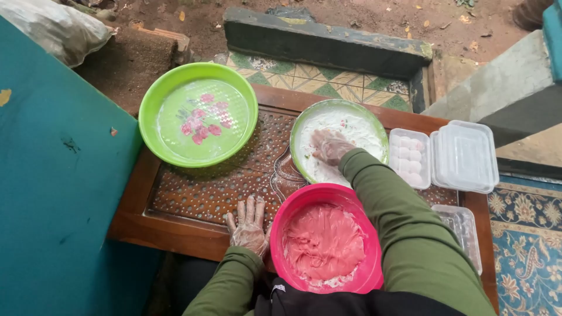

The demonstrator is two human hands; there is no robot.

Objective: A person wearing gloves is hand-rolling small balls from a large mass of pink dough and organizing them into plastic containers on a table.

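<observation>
My left hand [248, 223], in a thin clear plastic glove, lies flat with fingers spread on the carved wooden table [211, 181], just left of a pink bowl [293, 210] full of pink dough. My right hand [329, 146], also gloved, is curled down in the white flour on a green-rimmed plate [380, 131]; whether it holds a piece is hidden by the flour. Both arms wear olive green sleeves.
A second green plate [153, 102] with a pink flower print sits at the table's far left. Right of the flour plate are a clear plastic box [410, 157] of white balls, a stack of clear lids [465, 157], and another clear box [465, 231]. A teal wall stands left; patterned rug right.
</observation>
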